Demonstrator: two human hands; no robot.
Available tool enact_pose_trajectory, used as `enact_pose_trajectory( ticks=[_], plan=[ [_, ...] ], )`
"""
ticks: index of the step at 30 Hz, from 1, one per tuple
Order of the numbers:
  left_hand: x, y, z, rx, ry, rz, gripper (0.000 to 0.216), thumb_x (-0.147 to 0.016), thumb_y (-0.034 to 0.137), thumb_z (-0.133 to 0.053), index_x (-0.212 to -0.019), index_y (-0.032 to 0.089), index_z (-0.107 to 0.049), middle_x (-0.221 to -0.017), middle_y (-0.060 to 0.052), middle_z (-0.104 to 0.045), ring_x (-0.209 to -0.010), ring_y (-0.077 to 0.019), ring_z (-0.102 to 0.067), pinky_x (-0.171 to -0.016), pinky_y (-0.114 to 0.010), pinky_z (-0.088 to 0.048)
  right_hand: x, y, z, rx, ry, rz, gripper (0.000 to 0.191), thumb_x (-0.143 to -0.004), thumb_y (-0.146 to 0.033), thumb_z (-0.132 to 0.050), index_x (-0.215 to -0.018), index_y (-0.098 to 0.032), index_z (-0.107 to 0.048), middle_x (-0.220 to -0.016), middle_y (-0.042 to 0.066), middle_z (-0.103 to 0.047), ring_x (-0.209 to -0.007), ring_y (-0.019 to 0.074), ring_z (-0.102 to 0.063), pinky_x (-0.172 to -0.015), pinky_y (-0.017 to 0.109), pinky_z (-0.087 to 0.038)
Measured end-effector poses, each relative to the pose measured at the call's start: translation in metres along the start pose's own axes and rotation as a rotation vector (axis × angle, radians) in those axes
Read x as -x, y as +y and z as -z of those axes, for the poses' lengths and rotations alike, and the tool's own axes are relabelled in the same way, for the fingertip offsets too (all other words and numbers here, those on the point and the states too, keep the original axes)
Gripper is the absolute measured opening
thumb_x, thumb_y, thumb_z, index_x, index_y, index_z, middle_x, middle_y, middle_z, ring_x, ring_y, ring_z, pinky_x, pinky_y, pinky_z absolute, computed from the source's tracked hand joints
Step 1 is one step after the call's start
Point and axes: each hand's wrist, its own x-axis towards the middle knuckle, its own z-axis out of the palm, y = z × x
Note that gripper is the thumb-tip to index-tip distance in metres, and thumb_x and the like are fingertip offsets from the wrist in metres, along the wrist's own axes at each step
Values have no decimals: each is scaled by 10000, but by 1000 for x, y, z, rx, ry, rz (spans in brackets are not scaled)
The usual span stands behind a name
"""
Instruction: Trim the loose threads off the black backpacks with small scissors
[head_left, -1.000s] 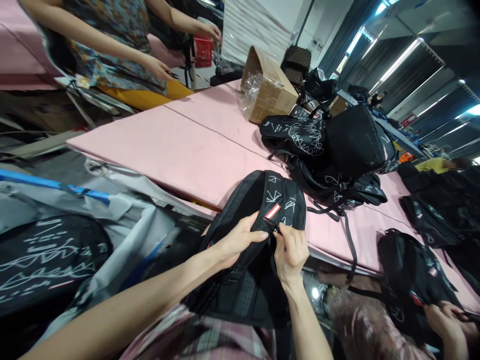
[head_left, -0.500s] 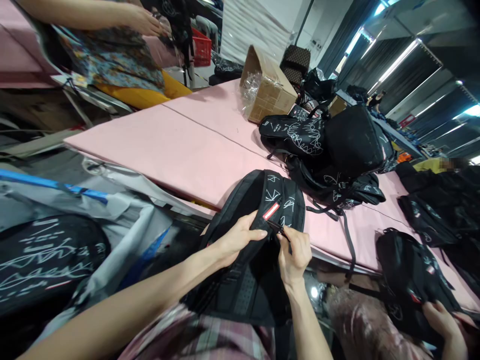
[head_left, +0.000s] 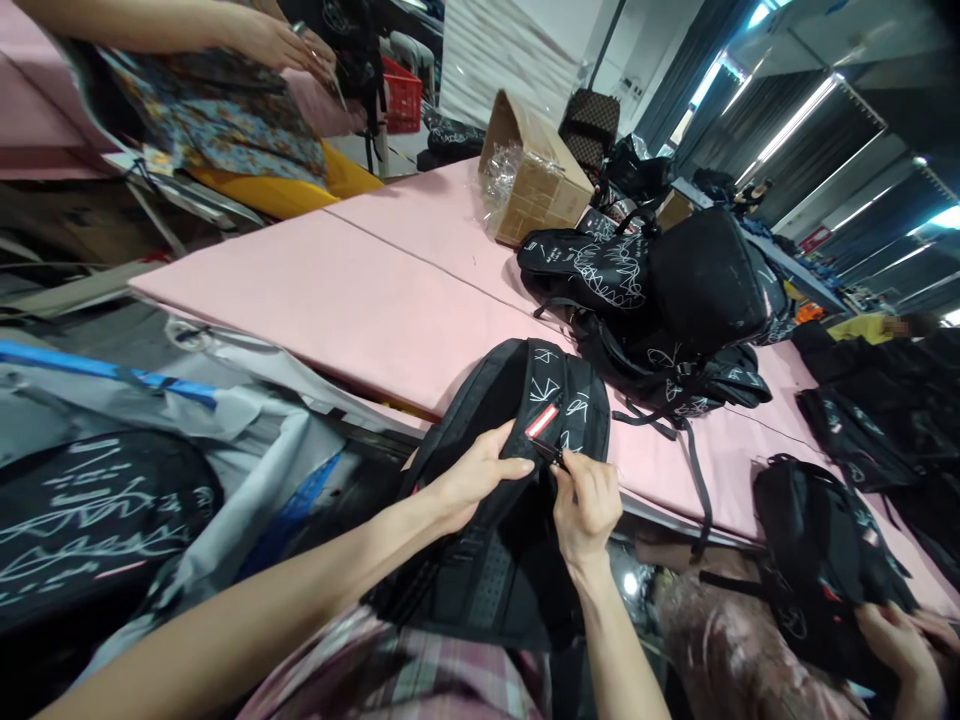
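Note:
A black backpack [head_left: 480,590] with white scribbled lines leans across my lap against the table edge. My left hand [head_left: 480,472] is closed on one of its shoulder straps [head_left: 545,385], thumb on top and fingers underneath. Just above that thumb, a red-and-white label [head_left: 542,421] shows on the strap. Between the thumb and fingers of my right hand [head_left: 589,500] is a small dark pointed tool [head_left: 553,455], its tip at the strap below the label. Its exact kind is too small to make out.
More black backpacks [head_left: 585,265] are piled on the pink table [head_left: 360,290], near an open cardboard box [head_left: 544,190]. At right, a co-worker's hands [head_left: 896,640] handle another backpack [head_left: 814,545]. Another person's hand [head_left: 281,45] is at upper left. A scribbled bag [head_left: 97,520] lies at left.
My right hand and the small tool have shifted slightly left along the strap. My left hand holds its place. The co-worker's hands at right have moved a little right.

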Motion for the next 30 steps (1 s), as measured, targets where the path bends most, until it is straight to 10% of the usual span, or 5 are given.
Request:
enact_pose_trajectory(
  ticks=[30],
  plan=[
    [1,-11,-1,-109,66,13,433,-631,143,-649,-1059,168,-590,-989,-15,-644,-962,-183,-545,-882,-275,-388,1,-8,-9,-47,-63,-89,160,-835,-126,-553,-962,-171,-640,-800,68,-671,-742,168,-568,-668,289,-450]
  ],
)
